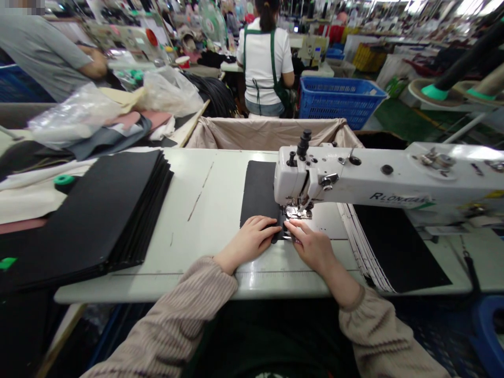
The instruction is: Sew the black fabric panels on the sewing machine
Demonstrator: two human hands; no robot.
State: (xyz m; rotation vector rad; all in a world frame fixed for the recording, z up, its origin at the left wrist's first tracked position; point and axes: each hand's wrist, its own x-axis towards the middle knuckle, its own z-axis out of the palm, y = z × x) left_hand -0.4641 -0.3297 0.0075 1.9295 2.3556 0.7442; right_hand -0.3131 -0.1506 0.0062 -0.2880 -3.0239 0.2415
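A black flat panel [258, 191] lies on the sewing machine bed, its right edge under the machine head [296, 176], near the lit presser foot [300, 211]. My left hand [258, 236] rests on the panel's near end with fingers stretched out and lying flat. Just right of it, my right hand [313, 245] has its fingers bent together at the panel's right edge, in front of the presser foot. Some shiny metal shows under these fingertips; I cannot make out what it is or whether it is held.
A thick stack of black panels [118, 205] stands at left. Right of the needle lies a pile of black, white-edged pieces [397, 247]. Behind the table are a cloth-lined bin [271, 134], a blue crate [340, 100] and a seated person [265, 63]. Another person [51, 52] works at far left.
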